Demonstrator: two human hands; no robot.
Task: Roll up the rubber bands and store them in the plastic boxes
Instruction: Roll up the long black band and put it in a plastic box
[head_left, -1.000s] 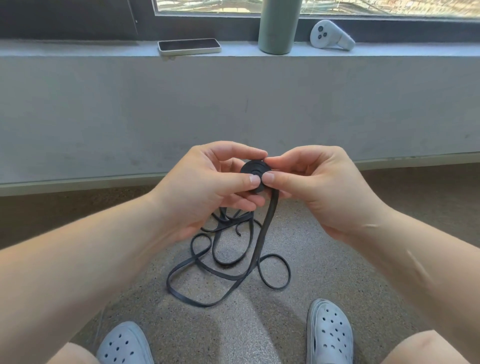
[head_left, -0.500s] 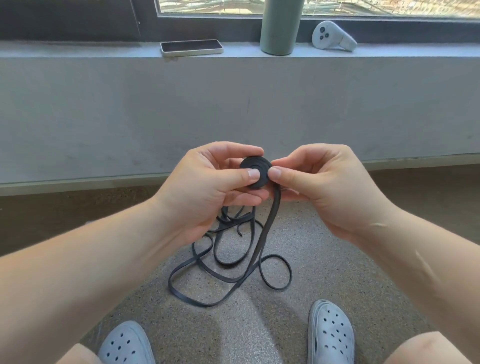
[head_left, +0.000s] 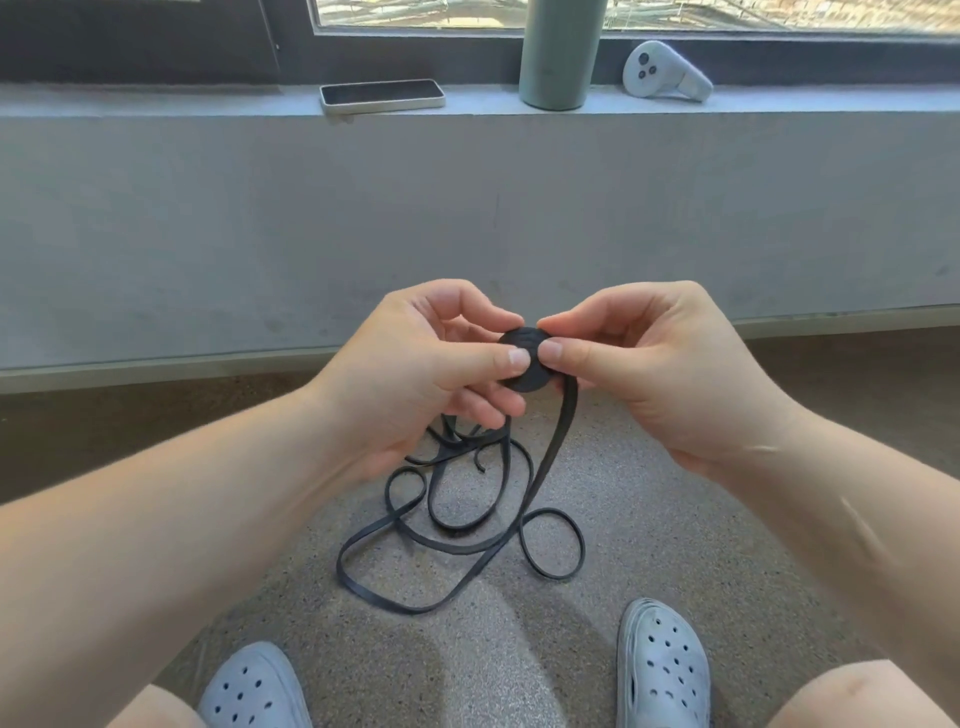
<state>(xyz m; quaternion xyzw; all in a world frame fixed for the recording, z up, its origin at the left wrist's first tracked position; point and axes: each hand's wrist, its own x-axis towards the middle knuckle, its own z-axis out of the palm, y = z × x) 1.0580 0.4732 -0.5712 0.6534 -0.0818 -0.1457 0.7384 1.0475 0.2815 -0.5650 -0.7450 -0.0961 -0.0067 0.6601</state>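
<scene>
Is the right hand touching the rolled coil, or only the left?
Touching. Head view shows the right hand pinching the black coil, thumb on its face; the left hand pinches it too.

Left hand (head_left: 415, 379), right hand (head_left: 660, 369) on rubber band (head_left: 525, 380)

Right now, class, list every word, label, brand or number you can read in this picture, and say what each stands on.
None can be read.
The phone has a dark screen.
The green bottle and white controller show no legible marking.
The rubber band and grey clogs bear no visible text.
</scene>
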